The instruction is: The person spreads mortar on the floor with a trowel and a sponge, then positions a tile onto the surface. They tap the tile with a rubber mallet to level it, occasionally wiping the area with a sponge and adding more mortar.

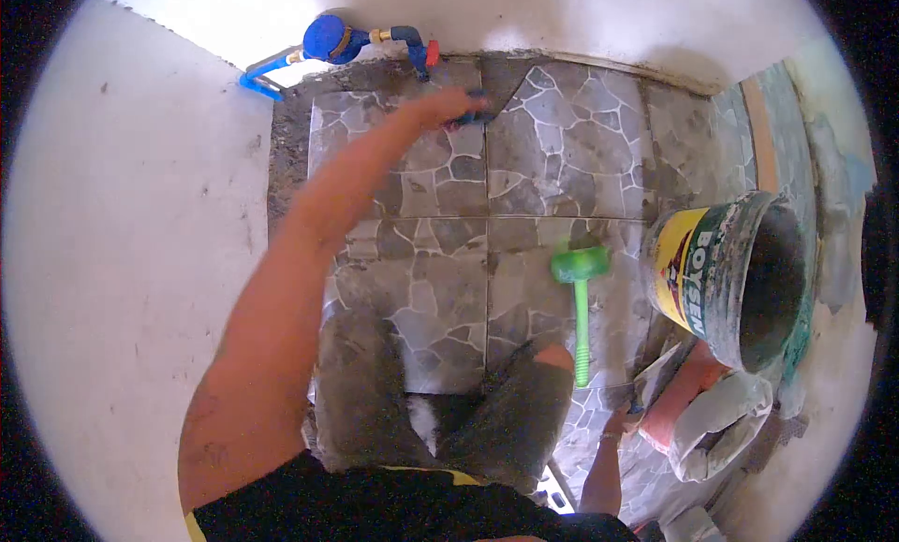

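Note:
My left hand reaches over the stone-patterned floor tiles near the back wall, its fingers closed round a small dark-blue object blurred by motion. Past that hand, a dark grey wedge-shaped area shows beside the pale tile edge. At the lower right my right hand is low by the floor, closed on something dark and small that I cannot make out. A green mallet lies on the tiles between my knees and the bucket, touched by neither hand.
A Boysen bucket lies tilted at the right, its mouth facing right. Below it is a red and white sack. A blue water meter with pipes and a red valve handle stands by the back wall. White walls border the floor.

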Motion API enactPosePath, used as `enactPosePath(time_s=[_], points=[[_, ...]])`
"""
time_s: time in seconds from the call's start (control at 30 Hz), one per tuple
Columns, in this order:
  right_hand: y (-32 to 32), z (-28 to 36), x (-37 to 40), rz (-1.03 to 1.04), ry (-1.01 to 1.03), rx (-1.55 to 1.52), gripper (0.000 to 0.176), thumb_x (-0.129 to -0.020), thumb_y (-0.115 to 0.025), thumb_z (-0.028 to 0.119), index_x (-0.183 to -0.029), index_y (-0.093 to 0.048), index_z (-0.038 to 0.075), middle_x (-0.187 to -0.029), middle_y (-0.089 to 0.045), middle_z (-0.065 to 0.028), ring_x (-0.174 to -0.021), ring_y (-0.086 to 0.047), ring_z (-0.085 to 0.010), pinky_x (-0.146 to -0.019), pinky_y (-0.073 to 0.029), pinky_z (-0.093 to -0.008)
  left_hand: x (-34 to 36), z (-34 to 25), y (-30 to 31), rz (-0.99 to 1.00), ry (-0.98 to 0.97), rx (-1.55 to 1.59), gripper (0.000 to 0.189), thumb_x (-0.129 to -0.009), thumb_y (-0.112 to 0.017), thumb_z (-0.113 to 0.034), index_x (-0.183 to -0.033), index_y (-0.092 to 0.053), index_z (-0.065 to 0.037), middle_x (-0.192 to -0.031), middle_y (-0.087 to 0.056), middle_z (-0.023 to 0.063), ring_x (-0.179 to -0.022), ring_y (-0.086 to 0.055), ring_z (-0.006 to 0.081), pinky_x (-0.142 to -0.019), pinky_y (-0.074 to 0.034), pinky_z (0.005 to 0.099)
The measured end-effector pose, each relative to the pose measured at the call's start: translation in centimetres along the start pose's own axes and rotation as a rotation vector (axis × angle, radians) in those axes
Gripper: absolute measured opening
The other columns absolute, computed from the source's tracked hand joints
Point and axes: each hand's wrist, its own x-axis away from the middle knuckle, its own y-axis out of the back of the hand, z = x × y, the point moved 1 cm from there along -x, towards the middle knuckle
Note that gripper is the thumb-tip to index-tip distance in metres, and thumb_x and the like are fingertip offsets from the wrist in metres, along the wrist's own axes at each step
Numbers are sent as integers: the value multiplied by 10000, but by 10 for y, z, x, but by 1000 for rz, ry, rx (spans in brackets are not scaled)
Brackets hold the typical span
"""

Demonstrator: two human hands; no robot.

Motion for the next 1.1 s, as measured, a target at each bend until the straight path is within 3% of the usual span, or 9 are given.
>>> enactPosePath(time_s=[0.23, 0.33, 0.47, 0.57, 0.73, 0.8, 0.93, 1.0, 1.1], points=[[0, 1, 7, 21, -56, 4, 646, -831, -622, 484, -1192, -530, -44, -1096, -613, -249, -969, -606, -397, -833, -485, -478, -5, 51, -31, -488, 113, 1160, 377, -874, -624, -386, -1056, -541, -67, -786, -617, 74, -622, -572, 204, -534, -505, 370], [-14, -31, 6, -79, 62, 193, 663, -839, -624, 468, -1221, -497, -58, -1117, -604, -258, -988, -602, -395, -846, -484, -472, 78, 62, -42, -390, 186, 800, 359, -888, -608, -373, -1051, -546, -59, -786, -624, 80, -608, -582, 194, -509, -498, 370], [5, -9, -3, 272, -46, -32, 657, -864, -600, 435, -1251, -468, -80, -1203, -557, -271, -1065, -574, -398, -916, -472, -462, 184, 143, -2, -92, 246, -211, 363, -885, -607, -367, -1076, -583, -59, -839, -645, 96, -614, -608, 192, -478, -491, 365], [-18, -52, -8, 37, 155, 77, 594, -875, -593, 413, -1216, -501, -64, -1186, -579, -241, -1039, -585, -382, -897, -477, -447, 249, 182, 33, 291, 535, -733, 384, -856, -617, -322, -1121, -597, -45, -895, -662, 139, -673, -635, 236, -568, -518, 394], [23, 35, 14, 87, -113, 182, 528, -868, -593, 410, -1189, -546, -6, -1134, -613, -225, -1008, -603, -375, -863, -484, -454, 247, 245, 137, -20, 516, -915, 347, -785, -605, -220, -1057, -582, -5, -846, -661, 194, -697, -630, 292, -630, -514, 421], [10, 11, 7, 141, -36, 72, 529, -861, -593, 427, -1178, -557, 6, -1111, -623, -223, -988, -610, -379, -845, -488, -461, 209, 277, 222, -144, 254, -1011, 333, -737, -597, -233, -961, -672, 1, -867, -657, 251, -804, -667, 347, -671, -513, 442], [-20, -42, -1, 255, 41, -105, 532, -847, -594, 461, -1157, -579, 30, -1064, -642, -220, -948, -625, -387, -809, -496, -475, 191, 259, 244, -1181, 139, -684, 354, -760, -628, -304, -885, -638, 26, -816, -650, 178, -710, -647, 321, -621, -514, 470], [3, 1, 4, 164, -74, 160, 533, -838, -627, 430, -1164, -563, 13, -1057, -655, -176, -928, -632, -326, -805, -506, -437, 191, 225, 201, -1182, 460, 75, 266, -783, -656, -364, -779, -554, -118, -716, -606, 68, -641, -617, 222, -532, -504, 336], [22, 41, 6, 118, -47, -37, 562, -813, -602, 532, -1073, -590, 34, -973, -668, -179, -861, -646, -358, -733, -513, -463, 186, 176, 91, -660, 203, 983, 314, -764, -649, -356, -920, -576, -93, -839, -642, 102, -691, -629, 259, -555, -519, 363]])
